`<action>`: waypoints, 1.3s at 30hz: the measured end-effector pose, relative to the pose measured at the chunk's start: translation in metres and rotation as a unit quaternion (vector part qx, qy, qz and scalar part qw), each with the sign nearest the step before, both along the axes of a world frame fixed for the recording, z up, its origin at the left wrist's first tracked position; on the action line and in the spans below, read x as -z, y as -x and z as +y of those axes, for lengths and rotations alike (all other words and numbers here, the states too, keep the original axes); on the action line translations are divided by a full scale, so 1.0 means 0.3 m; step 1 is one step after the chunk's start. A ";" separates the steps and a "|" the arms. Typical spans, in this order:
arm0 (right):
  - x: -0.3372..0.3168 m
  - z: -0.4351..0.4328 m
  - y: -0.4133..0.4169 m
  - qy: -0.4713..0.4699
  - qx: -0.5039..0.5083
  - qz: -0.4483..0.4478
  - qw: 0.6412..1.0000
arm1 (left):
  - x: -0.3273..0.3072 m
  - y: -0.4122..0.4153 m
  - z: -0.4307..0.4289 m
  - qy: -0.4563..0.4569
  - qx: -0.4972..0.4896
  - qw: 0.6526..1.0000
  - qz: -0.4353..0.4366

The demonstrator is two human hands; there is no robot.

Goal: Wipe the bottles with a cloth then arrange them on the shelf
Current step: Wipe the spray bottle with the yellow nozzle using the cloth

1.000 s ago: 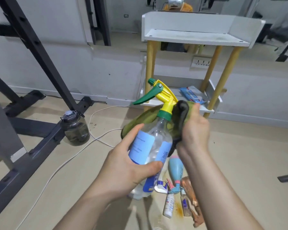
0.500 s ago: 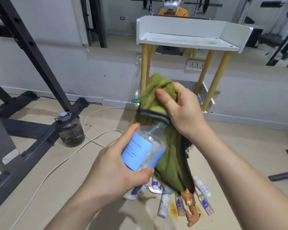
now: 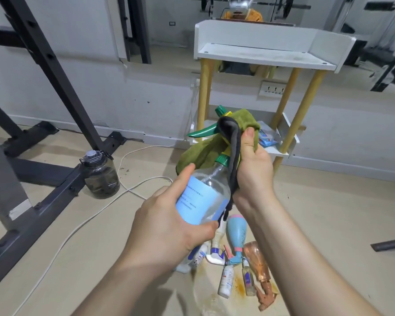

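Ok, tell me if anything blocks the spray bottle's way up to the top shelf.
Nothing visible does. The spray bottle, held in the left hand while the right hand holds the cloth round its nozzle, has open air up to the top shelf.

Cloth [image 3: 244,120] off the spray trigger [image 3: 203,131] now

The green cloth [image 3: 205,149] covers most of the head and neck of the spray bottle [image 3: 211,185]. Print on its label [image 3: 196,201] is too small to read. The left hand [image 3: 167,226] hides part of the bottles [image 3: 237,233] on the floor. The right hand [image 3: 253,169] half hides the blue packets [image 3: 268,139].
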State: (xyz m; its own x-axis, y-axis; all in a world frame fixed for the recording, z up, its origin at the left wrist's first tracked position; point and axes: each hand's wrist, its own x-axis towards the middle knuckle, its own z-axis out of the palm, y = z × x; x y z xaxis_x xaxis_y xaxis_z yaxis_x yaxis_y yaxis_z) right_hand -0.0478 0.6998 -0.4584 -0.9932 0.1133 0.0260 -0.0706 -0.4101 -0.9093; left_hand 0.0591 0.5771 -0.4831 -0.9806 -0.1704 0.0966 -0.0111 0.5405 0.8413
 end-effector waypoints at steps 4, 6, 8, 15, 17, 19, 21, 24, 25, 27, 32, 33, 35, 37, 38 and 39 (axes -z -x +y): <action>0.021 0.021 0.012 -0.147 0.051 0.059 0.986 | -0.002 0.014 -0.036 -0.070 0.043 0.996 -0.037; 0.038 0.066 0.027 -0.276 0.069 0.133 0.950 | -0.019 0.021 -0.065 -0.079 0.089 0.991 -0.064; 0.025 0.102 0.033 -0.338 0.042 0.143 0.929 | -0.033 0.027 -0.089 -0.068 0.131 0.985 -0.085; -0.143 0.164 -0.009 -0.418 -0.112 0.036 0.901 | -0.043 0.016 -0.083 0.047 0.166 0.979 -0.108; -0.125 0.183 -0.003 -0.545 -0.020 0.134 0.828 | -0.035 0.013 -0.054 0.049 0.153 0.982 -0.098; -0.066 0.183 -0.008 -0.533 0.071 0.205 0.818 | -0.026 0.013 -0.020 0.016 0.141 0.987 -0.077; -0.004 0.159 -0.020 -0.373 0.120 0.193 0.900 | -0.018 0.011 0.007 0.000 0.133 0.990 -0.053; 0.056 0.135 -0.026 -0.035 0.106 -0.006 0.994 | -0.007 0.014 0.030 -0.015 0.122 0.992 -0.037; 0.068 0.137 -0.033 0.084 0.061 -0.061 0.993 | -0.004 0.018 0.030 -0.033 0.117 0.992 -0.033; 0.081 0.164 -0.061 0.182 -0.029 -0.096 0.978 | -0.007 0.024 0.027 -0.040 0.109 0.993 -0.022; 0.051 0.141 -0.136 -0.147 -0.084 0.066 0.983 | 0.005 0.030 0.034 -0.021 0.072 0.997 -0.007; 0.057 0.126 -0.143 -0.189 -0.070 0.086 0.976 | 0.006 0.024 0.040 -0.010 0.064 0.998 -0.003; 0.079 0.109 -0.151 -0.269 -0.015 0.106 0.957 | 0.000 0.014 0.052 0.050 0.039 0.998 0.012; 0.086 0.110 -0.179 -0.389 0.033 0.120 0.913 | -0.008 0.008 0.056 0.124 -0.002 0.992 0.032; 0.085 0.112 -0.202 -0.463 0.034 0.110 0.879 | -0.010 0.006 0.055 0.148 -0.022 0.988 0.040; 0.080 0.109 -0.228 -0.521 0.021 0.096 0.848 | -0.012 0.006 0.054 0.174 -0.035 0.983 0.050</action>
